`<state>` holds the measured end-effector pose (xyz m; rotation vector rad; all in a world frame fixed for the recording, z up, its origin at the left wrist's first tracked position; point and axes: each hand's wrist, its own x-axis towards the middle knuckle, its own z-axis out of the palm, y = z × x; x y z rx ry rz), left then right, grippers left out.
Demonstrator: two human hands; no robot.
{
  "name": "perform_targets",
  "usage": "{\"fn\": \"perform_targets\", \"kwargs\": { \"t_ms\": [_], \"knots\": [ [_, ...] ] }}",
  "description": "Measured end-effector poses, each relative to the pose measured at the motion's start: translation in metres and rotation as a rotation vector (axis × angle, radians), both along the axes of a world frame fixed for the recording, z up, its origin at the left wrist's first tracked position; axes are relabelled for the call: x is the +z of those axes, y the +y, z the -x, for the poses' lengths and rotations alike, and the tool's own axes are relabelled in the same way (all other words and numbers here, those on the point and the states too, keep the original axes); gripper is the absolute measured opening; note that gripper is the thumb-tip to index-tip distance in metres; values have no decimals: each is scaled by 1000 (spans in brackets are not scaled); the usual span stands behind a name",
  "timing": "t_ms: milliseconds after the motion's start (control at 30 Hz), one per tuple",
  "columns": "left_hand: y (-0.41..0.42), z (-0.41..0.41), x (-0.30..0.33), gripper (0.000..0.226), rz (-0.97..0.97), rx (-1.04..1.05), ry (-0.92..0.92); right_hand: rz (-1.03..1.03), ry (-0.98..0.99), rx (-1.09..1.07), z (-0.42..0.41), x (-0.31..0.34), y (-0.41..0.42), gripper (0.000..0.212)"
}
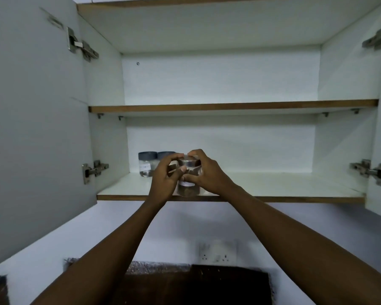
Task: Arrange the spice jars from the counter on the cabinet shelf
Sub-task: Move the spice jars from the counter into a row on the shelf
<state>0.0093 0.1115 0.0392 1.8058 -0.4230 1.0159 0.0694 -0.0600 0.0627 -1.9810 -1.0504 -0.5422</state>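
Both my hands up at the wall cabinet, on one spice jar (pixel 188 183). It's clear glass w/ a silver metal lid, white label mid-body, dark brown spice in the bottom part. It sits at the front edge of the lower shelf (pixel 273 190); can't tell if its base is fully down on the board or just above it.

My left hand (pixel 166 178): fingers curled round the jar's left side up near the lid, thumb laid across the front of the glass. My right hand (pixel 207 175): fingers curled over the lid top and right side, lower fingers wrapped on the glass below the lid. So both grip it, not spread.

Rel. to the held jar: two more jars stand behind and to its left, deeper on the same shelf. Left one (pixel 147 164) is clear w/ a dark grey lid and small white label, contents low in it. The second grey-lid jar (pixel 165 154) is just beside that one, mostly hidden by my left hand, only lid showing.

Upper shelf (pixel 229 106) is above the jar. Cabinet doors are swung open either side, left door (pixel 31 128) w/ metal hinges. Below the jar, on the wall, a white double socket (pixel 217 252); under that a dark wood board (pixel 196 285), blurry.
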Motion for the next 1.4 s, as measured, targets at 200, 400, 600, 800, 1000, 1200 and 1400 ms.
{"fn": "perform_targets", "kwargs": {
  "t_ms": [200,400,600,800,1000,1200,1400],
  "knots": [
    [25,-32,13,32,-349,242,9,78,-5,1,-47,1,15,60],
    [24,-61,61,24,-701,440,193,317,-25,-63,-68,32,18,49],
    [14,-97,81,22,-877,526,296,411,-62,-168,-98,37,20,31],
    [18,-117,91,23,-869,507,325,394,-65,-237,-125,33,26,47],
    [23,-139,96,23,-860,496,370,346,-42,-259,-151,27,37,50],
    [29,-161,99,22,-870,526,407,312,-59,-252,-170,23,47,49],
    [31,-177,98,20,-900,578,409,266,-39,-224,-187,16,52,56]
  ]
}}
